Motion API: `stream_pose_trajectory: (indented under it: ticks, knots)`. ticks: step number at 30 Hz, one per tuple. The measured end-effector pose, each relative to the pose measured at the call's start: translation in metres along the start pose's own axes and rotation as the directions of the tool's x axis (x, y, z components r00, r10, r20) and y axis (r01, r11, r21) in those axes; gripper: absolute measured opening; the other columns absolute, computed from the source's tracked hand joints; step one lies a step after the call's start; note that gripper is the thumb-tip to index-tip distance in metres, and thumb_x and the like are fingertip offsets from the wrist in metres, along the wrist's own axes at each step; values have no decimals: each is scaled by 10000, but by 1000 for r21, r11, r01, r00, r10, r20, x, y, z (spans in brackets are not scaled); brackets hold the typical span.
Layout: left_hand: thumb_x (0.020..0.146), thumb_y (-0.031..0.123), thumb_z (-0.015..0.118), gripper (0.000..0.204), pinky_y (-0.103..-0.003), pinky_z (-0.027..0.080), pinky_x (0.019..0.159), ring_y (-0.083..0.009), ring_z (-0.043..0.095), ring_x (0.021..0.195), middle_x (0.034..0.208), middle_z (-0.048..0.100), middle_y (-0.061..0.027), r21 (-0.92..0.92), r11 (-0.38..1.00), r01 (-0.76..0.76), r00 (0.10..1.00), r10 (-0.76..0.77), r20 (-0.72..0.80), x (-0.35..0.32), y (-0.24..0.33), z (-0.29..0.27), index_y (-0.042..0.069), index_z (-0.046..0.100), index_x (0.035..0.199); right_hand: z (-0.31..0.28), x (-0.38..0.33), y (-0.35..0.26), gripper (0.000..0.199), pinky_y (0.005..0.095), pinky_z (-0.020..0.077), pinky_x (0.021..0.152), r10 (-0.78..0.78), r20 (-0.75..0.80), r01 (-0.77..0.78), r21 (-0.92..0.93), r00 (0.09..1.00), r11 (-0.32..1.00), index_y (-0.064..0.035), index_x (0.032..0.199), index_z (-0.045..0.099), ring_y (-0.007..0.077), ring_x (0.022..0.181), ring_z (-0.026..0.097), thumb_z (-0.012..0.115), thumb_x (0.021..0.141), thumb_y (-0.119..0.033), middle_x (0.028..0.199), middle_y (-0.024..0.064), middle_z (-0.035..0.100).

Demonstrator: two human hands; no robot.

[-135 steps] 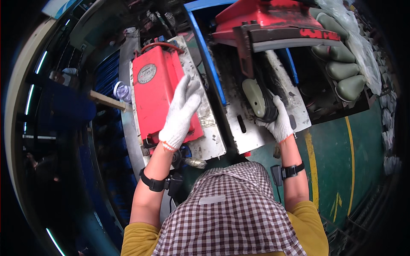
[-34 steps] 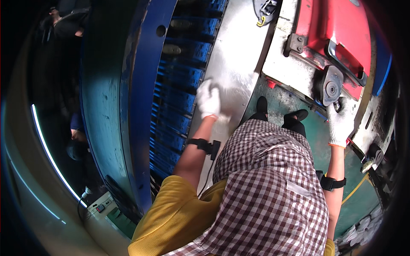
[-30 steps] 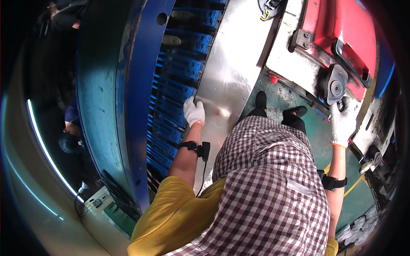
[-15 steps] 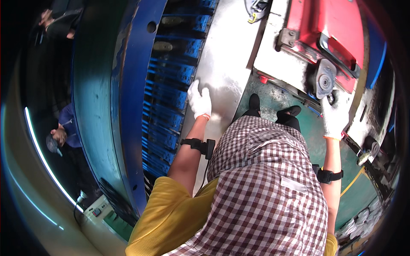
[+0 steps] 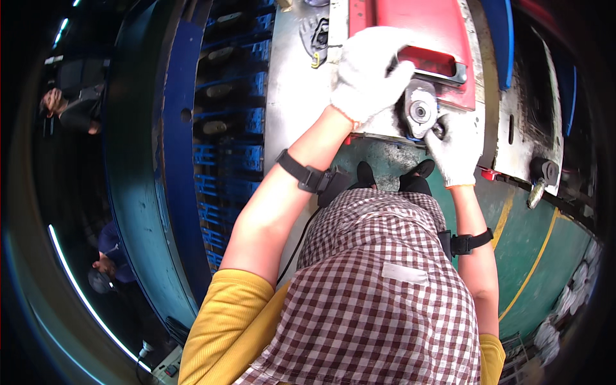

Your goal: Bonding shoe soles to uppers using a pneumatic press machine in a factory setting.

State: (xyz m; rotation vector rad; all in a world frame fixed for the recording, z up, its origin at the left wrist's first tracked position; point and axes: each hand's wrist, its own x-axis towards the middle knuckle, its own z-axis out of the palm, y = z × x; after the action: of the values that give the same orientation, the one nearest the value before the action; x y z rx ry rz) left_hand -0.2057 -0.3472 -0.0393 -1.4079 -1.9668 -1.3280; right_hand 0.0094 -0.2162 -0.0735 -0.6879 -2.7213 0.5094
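Note:
My left hand (image 5: 372, 77), in a white glove, is over the front edge of a red machine cover (image 5: 420, 22). Its thumb and fingers are apart at the left end of the cover's dark-framed handle (image 5: 452, 72), with no closed grip showing. My right hand (image 5: 457, 149), also gloved, is bent round a small dark knob (image 5: 439, 131) beside a grey lever-like fitting with a round hub (image 5: 420, 111). Some of its fingers are hidden.
A metal tabletop (image 5: 282, 90) lies to the left, with a dark tool with a yellow tip (image 5: 316, 45) on it. Beyond it run blue slotted racks (image 5: 247, 154). Two people are at the far left. A pale machine bed (image 5: 523, 109) stands at the right.
My left hand has moved from the metal tabletop up and right to the red cover's handle. My right hand stays at the knob. The whole view has shifted to the right.

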Motion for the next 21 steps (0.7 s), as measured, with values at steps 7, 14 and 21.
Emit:
stream_pose_trajectory:
  ticks: [7, 14, 21]
  knots:
    - [938, 403, 696, 269, -446, 442, 1069, -251, 704, 826, 803, 747, -52, 270, 947, -173, 821, -13, 570, 26, 25, 40, 207, 803, 1087, 0, -1, -1, 286, 463, 569, 796, 118, 81, -122, 49, 990, 991, -90, 976, 729, 348, 878, 738, 772, 829, -332, 935, 142, 751]
    - [999, 385, 640, 266, -481, 394, 1149, -270, 724, 808, 788, 737, -90, 243, 943, -227, 764, 18, 645, 33, 26, 35, 142, 749, 991, -4, -2, -3, 279, 461, 569, 765, 92, 28, -93, 53, 995, 994, -86, 974, 701, 349, 851, 738, 760, 843, -324, 904, 144, 746]
    - [1041, 384, 600, 329, -581, 295, 1227, -290, 742, 923, 961, 791, -119, 265, 932, -249, 622, -56, 781, 47, 31, 32, 117, 759, 1147, -4, -3, -1, 248, 462, 575, 781, 71, 41, -75, 90, 997, 993, -95, 983, 693, 321, 888, 734, 750, 845, -293, 910, 132, 742]
